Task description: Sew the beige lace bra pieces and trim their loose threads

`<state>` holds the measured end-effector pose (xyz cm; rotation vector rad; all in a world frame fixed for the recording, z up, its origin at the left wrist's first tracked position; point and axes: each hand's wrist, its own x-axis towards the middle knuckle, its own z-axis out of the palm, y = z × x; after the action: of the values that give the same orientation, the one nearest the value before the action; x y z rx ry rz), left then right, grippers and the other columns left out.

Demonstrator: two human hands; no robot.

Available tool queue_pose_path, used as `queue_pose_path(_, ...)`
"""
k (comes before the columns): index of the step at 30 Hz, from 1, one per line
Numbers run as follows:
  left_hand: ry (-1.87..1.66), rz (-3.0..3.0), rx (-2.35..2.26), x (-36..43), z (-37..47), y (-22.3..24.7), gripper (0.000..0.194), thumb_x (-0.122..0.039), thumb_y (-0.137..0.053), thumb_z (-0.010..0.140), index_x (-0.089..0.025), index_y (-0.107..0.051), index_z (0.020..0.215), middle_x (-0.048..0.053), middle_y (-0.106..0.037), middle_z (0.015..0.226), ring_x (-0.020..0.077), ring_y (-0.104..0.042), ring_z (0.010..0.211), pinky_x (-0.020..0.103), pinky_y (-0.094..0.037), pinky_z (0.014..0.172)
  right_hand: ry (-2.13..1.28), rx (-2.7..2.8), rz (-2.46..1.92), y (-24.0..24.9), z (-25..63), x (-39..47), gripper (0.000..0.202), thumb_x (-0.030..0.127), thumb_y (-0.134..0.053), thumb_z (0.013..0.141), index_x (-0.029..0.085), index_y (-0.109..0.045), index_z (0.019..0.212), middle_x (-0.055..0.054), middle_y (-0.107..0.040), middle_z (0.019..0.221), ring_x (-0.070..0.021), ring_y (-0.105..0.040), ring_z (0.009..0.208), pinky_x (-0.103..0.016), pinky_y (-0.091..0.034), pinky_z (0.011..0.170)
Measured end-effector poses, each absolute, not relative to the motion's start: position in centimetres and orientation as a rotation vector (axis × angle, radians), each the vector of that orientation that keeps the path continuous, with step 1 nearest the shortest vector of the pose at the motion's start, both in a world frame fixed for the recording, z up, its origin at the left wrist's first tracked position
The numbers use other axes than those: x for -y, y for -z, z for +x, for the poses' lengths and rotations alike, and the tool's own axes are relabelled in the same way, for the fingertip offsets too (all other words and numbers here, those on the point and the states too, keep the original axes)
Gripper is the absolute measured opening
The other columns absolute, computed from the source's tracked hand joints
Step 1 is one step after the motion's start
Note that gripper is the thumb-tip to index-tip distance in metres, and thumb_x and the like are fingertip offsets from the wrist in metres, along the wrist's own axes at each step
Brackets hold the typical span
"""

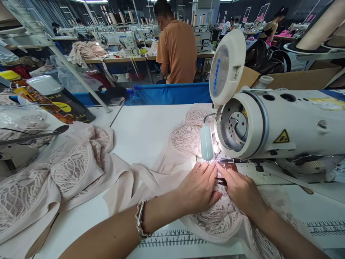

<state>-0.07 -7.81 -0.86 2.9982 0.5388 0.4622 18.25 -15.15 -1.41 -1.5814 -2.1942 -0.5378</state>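
My left hand lies on the beige lace garment, its fingers together and pressed down on the fabric just in front of the sewing machine's needle area. Beside it, my right hand holds small dark-handled scissors, partly hidden under the fingers, while its fingertips also touch the lace. Both sets of fingertips nearly meet under a small lamp that lights the cloth. The white sewing machine reaches in from the right with its round cover raised.
More lace garments are piled at the left. Two spray cans lean at the back left beside a slanted white pole. A printed ruler runs along the front edge. A person in an orange shirt is beyond the blue cloth.
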Motion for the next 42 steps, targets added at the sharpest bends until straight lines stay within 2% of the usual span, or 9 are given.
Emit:
queue_pose_path(7, -0.426, 3.053, -0.615, 8.0, -0.1, 1.0, 0.069, -0.053, -0.039, 0.101, -0.001, -0.043, 0.146, 0.022, -0.049, 0.15, 0.0364, -0.045, 0.134, 0.052, -0.029, 0.11, 0.546, 2.223, -1.639, 1.8, 18.6, 15.0, 0.054, -0.009, -0.039, 0.077, 0.004, -0.064, 0.123, -0.007, -0.072, 0.083, -0.019, -0.069, 0.065, -0.029, -0.055, 0.057)
queue_pose_path(13, -0.446, 3.063, -0.613, 7.8, 0.0, 1.0, 0.07, -0.054, -0.039, 0.101, -0.001, -0.044, 0.145, 0.023, -0.049, 0.15, 0.0357, -0.047, 0.135, 0.052, -0.031, 0.111, 0.517, 2.232, -1.65, 1.7, 18.6, 14.7, 0.048, -0.005, -0.038, 0.083, 0.007, -0.062, 0.123, -0.008, -0.073, 0.085, -0.0197, -0.07, 0.067, -0.029, -0.055, 0.059)
queue_pose_path(17, -0.498, 3.127, -0.618, 7.6, 0.0, 1.1, 0.067, -0.053, -0.038, 0.102, 0.0, -0.048, 0.142, 0.023, -0.052, 0.147, 0.0359, -0.049, 0.133, 0.05, -0.034, 0.11, 0.411, 2.129, -1.721, 1.1, 18.6, 14.4, 0.033, 0.002, -0.041, 0.086, 0.012, -0.064, 0.108, -0.006, -0.072, 0.073, -0.0196, -0.067, 0.056, -0.028, -0.049, 0.05)
queue_pose_path(19, -0.52, 3.231, -0.491, 7.8, 0.0, 1.0, 0.057, -0.042, -0.035, 0.105, 0.002, -0.054, 0.136, 0.024, -0.058, 0.141, 0.035, -0.052, 0.131, 0.048, -0.035, 0.111, 0.325, 2.052, -1.782, 0.7, 18.8, 14.4, 0.026, 0.006, -0.045, 0.085, 0.015, -0.062, 0.101, -0.003, -0.07, 0.069, -0.0189, -0.063, 0.049, -0.028, -0.045, 0.044)
queue_pose_path(22, -0.454, 3.295, -0.316, 8.6, -0.1, 0.4, 0.043, -0.023, -0.035, 0.104, 0.001, -0.055, 0.134, 0.022, -0.06, 0.137, 0.0336, -0.056, 0.128, 0.046, -0.038, 0.109, 0.234, 2.036, -1.757, 0.4, 19.4, 14.9, 0.031, 0.007, -0.045, 0.081, 0.017, -0.062, 0.105, -0.007, -0.073, 0.088, -0.0195, -0.071, 0.066, -0.027, -0.052, 0.053)
queue_pose_path(26, -0.285, 3.184, -0.384, 9.0, -0.3, -0.4, 0.038, -0.023, -0.043, 0.101, -0.007, -0.055, 0.134, 0.019, -0.054, 0.143, 0.0382, -0.051, 0.134, 0.052, -0.042, 0.108, 0.117, 2.122, -1.631, 0.4, 19.9, 15.3, 0.055, -0.003, -0.039, 0.076, 0.02, -0.061, 0.121, -0.007, -0.07, 0.114, -0.0158, -0.073, 0.09, -0.024, -0.057, 0.073)
queue_pose_path(32, -0.316, 3.053, -0.346, 6.9, -0.6, -0.5, 0.026, -0.017, -0.054, 0.097, -0.011, -0.062, 0.121, 0.017, -0.059, 0.135, 0.0381, -0.05, 0.134, 0.054, -0.044, 0.107, 0.195, 2.137, -1.673, 0.5, 19.5, 14.4, 0.05, -0.001, -0.038, 0.08, 0.019, -0.065, 0.118, -0.008, -0.072, 0.11, -0.0188, -0.072, 0.092, -0.027, -0.057, 0.072)
queue_pose_path(38, -0.311, 2.913, -0.308, 4.8, -0.9, -1.9, 0.023, -0.013, -0.044, 0.102, -0.016, -0.066, 0.111, 0.011, -0.066, 0.12, 0.0251, -0.06, 0.112, 0.044, -0.048, 0.098, 0.324, 2.183, -1.725, 0.4, 19.3, 13.3, 0.029, 0.004, -0.042, 0.088, 0.019, -0.067, 0.092, -0.007, -0.073, 0.088, -0.0201, -0.068, 0.075, -0.03, -0.05, 0.067)
queue_pose_path(42, -0.275, 2.906, -0.341, 4.3, -1.1, -2.3, 0.02, -0.016, -0.046, 0.1, -0.016, -0.066, 0.102, 0.01, -0.066, 0.109, 0.0212, -0.061, 0.09, 0.041, -0.049, 0.09, 0.299, 2.155, -1.736, -0.5, 19.1, 13.7, 0.029, 0.005, -0.046, 0.088, 0.02, -0.069, 0.097, -0.006, -0.074, 0.092, -0.0196, -0.068, 0.081, -0.027, -0.049, 0.069)
